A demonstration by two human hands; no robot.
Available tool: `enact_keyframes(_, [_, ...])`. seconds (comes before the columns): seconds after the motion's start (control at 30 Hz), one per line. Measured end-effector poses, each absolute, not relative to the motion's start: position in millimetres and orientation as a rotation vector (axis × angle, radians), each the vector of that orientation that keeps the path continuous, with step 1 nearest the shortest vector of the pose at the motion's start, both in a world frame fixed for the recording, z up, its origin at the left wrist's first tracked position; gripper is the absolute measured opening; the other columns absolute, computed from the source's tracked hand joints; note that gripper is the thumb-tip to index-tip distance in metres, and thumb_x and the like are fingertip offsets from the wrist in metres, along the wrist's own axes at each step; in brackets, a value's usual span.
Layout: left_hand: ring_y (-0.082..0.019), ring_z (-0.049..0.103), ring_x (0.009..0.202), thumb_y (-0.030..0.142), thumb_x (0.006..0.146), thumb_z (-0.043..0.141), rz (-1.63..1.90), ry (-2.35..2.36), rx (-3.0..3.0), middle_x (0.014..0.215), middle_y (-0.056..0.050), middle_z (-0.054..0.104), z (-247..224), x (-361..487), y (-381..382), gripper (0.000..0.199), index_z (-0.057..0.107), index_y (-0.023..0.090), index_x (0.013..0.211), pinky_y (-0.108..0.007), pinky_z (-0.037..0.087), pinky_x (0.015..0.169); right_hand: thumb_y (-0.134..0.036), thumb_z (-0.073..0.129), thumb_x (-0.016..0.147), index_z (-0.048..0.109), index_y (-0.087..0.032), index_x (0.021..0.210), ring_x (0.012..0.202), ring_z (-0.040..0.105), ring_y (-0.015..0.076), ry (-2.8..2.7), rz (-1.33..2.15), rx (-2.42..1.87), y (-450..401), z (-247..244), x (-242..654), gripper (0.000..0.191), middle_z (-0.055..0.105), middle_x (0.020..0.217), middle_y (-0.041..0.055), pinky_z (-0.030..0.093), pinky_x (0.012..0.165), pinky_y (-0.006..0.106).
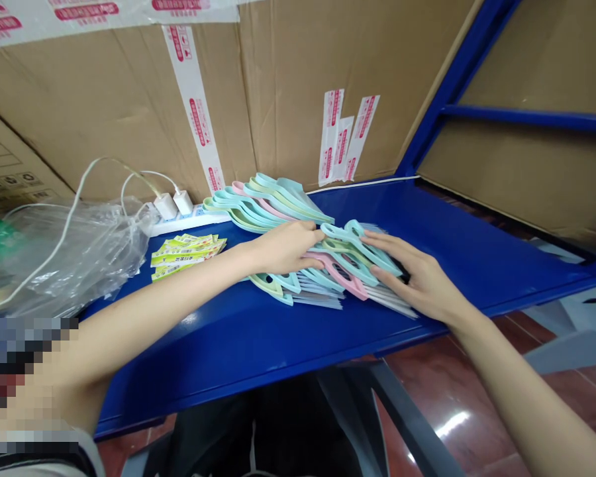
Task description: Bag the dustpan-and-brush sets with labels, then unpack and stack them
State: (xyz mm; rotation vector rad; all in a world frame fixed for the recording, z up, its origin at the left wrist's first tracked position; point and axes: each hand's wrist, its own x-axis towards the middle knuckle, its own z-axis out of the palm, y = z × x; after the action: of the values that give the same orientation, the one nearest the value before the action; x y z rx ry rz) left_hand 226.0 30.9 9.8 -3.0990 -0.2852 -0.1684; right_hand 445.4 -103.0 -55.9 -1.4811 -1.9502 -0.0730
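Observation:
A loose bunch of pastel plastic pieces with looped, leaf-shaped handles [345, 275], in mint, pink and pale green, lies on the blue table; thin pale ends stick out below. Their exact kind I cannot make out. My left hand [285, 248] grips the bunch at its left side, thumb and fingers closed on the handles. At the right side, my right hand [420, 275] holds the bunch between its thumb and long fingers. A second stack of the same pieces [268, 202] lies just behind, neatly overlapped. Palms and some fingertips are hidden.
Yellow-green printed cards [186, 255] lie left of my left hand. Behind them is a white power strip [198, 220] with chargers [165, 207] and cables. Clear plastic bags [99, 245] fill the left side. Cardboard [298, 79] walls the back; a blue frame [457, 86] rises right.

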Motion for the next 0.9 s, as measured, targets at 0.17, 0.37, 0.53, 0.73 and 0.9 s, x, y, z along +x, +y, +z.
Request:
enact_keyframes(0.17, [-0.024,0.063,0.098,0.023,0.095,0.055,-0.158,-0.279,-3.069,0.104,-0.013,0.065,14,221,32,0.02,0.064,0.011,0.107,-0.035,0.049,0.084,-0.038,0.043,0.098,0.056,-0.023,0.133,0.127,0.053,0.0295,-1.981,-0.099,-1.477,-105,-51,444,0.04,0.059,0.137,0.0106,0.046,0.105,0.051])
enact_keyframes(0.37, [-0.025,0.061,0.104,0.024,0.098,0.047,-0.161,-0.349,-2.977,0.106,-0.014,0.062,13,210,26,0.025,0.066,0.01,0.107,-0.036,0.05,0.088,-0.039,0.041,0.099,0.05,-0.025,0.138,0.128,0.052,0.0297,-2.027,-0.107,-1.495,-114,-45,428,0.043,0.058,0.138,0.0092,0.047,0.105,0.05])
enact_keyframes(0.53, [-0.027,0.057,0.111,0.026,0.098,0.048,-0.182,-0.5,-2.923,0.113,-0.015,0.059,1,212,13,0.026,0.065,0.01,0.108,-0.04,0.048,0.096,-0.051,0.051,0.094,0.038,-0.022,0.146,0.132,0.047,0.0337,-2.091,-0.2,-1.503,-113,-49,411,0.061,0.051,0.144,0.0144,0.047,0.104,0.053])
enact_keyframes(0.73, [-0.027,0.057,0.106,0.037,0.1,0.042,-0.194,-0.513,-2.886,0.106,-0.015,0.06,17,185,11,0.044,0.053,0.007,0.13,-0.037,0.048,0.091,-0.06,0.05,0.092,0.034,-0.022,0.147,0.131,0.048,0.035,-2.096,-0.18,-1.514,-109,-55,418,0.068,0.049,0.145,0.0173,0.047,0.103,0.054])
enact_keyframes(0.9, [-0.028,0.061,0.103,0.039,0.1,0.034,-0.129,-0.878,-2.802,0.11,-0.014,0.063,34,122,19,0.047,0.049,0.011,0.135,-0.04,0.048,0.091,-0.06,0.047,0.093,0.029,-0.023,0.15,0.137,0.04,0.0353,-2.087,-0.039,-1.531,-113,-51,438,0.07,0.043,0.15,0.0168,0.039,0.109,0.054])
